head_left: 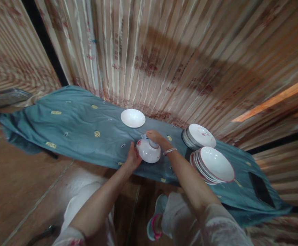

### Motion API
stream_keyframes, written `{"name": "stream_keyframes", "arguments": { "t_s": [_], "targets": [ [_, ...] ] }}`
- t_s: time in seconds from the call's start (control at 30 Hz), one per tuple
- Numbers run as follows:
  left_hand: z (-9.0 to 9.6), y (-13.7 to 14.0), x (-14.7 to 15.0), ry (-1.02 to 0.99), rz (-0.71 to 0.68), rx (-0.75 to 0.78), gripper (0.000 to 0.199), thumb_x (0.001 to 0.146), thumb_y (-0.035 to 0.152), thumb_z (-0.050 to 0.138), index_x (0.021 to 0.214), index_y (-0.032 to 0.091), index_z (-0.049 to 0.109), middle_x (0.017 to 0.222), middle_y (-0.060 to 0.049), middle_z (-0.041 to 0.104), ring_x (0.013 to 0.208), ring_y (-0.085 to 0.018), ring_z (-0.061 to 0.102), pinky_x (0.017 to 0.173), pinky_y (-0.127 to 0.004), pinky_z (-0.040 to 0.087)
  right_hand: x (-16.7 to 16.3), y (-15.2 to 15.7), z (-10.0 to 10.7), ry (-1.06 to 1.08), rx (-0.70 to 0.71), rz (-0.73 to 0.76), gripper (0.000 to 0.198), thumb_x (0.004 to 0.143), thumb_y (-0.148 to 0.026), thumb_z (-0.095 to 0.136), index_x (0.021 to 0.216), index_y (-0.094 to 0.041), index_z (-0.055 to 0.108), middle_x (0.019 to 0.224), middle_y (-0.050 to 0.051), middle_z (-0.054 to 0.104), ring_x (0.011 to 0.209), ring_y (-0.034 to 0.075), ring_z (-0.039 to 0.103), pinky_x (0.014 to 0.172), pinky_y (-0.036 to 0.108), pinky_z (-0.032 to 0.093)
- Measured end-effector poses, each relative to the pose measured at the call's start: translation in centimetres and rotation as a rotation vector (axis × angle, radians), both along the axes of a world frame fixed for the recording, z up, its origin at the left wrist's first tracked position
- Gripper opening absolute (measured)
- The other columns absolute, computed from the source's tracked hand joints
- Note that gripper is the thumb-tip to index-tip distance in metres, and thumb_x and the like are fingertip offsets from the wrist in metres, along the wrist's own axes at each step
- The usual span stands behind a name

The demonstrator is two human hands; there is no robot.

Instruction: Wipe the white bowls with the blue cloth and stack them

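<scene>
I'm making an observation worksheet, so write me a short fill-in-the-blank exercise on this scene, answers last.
1. A bracelet circles the person's ____ wrist.
2. Right of the floral bowl touched by the left hand stand ____ stacks of dishes.
3. The top dish of the stack nearer the smartphone has a ____ rim.
4. The lone white dish lies to the ____ of both stacks in the picture.

Missing words: right; two; red; left.
</scene>
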State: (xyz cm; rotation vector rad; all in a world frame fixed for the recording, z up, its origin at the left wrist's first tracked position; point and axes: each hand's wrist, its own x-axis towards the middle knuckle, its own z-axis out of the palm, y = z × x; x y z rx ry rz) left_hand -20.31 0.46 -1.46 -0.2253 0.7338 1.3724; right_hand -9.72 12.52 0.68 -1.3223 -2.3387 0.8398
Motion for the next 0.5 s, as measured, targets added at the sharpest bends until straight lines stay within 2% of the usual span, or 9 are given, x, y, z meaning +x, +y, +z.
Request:
{"name": "stream_keyframes", "arguments": {
  "t_s": [0.13, 0.3, 0.5],
  "targets": [
    [0.2, 0.0, 0.1, 0.020, -0.012, 0.009, 0.050, 0.099, 0.041, 0.031, 0.120, 0.007, 0.062, 0.092, -0.016, 0.075, 0.090, -0.027, 0.072, 0.082, -0.036, 0.057, 2.1, 0.1, -0.6, 0.200, -0.132, -0.130, 0.023, 0.075, -0.017, 0.049, 0.054, -0.018, 0.058, 0.057, 0.000, 0.060, 0.061, 0.016, 0.053, 0.073, 0.031, 0.049],
    [0.5, 0.3, 0.0, 0.014, 0.009, 0.012, 0.051, 0.099, 0.041, 0.031, 0.119, 0.005, 0.061, 0.091, -0.016, 0.075, 0.089, -0.026, 0.072, 0.081, -0.035, 0.057, 4.2, -1.6, -2.1, 0.332, -0.141, -0.266, 0.023, 0.077, -0.024, 0.045, 0.065, -0.018, 0.063, 0.067, 0.001, 0.066, 0.066, 0.017, 0.059, 0.072, 0.031, 0.051],
    [0.4, 0.7, 0.0, 0.035, 0.018, 0.005, 0.050, 0.100, 0.041, 0.029, 0.118, 0.008, 0.062, 0.089, -0.013, 0.075, 0.087, -0.024, 0.072, 0.080, -0.034, 0.057, 6.0, -4.9, -4.2, 0.445, -0.115, -0.420, 0.035, 0.079, -0.027, 0.038, 0.092, -0.015, 0.068, 0.089, 0.005, 0.073, 0.084, 0.018, 0.066, 0.085, 0.035, 0.052]
  ]
}}
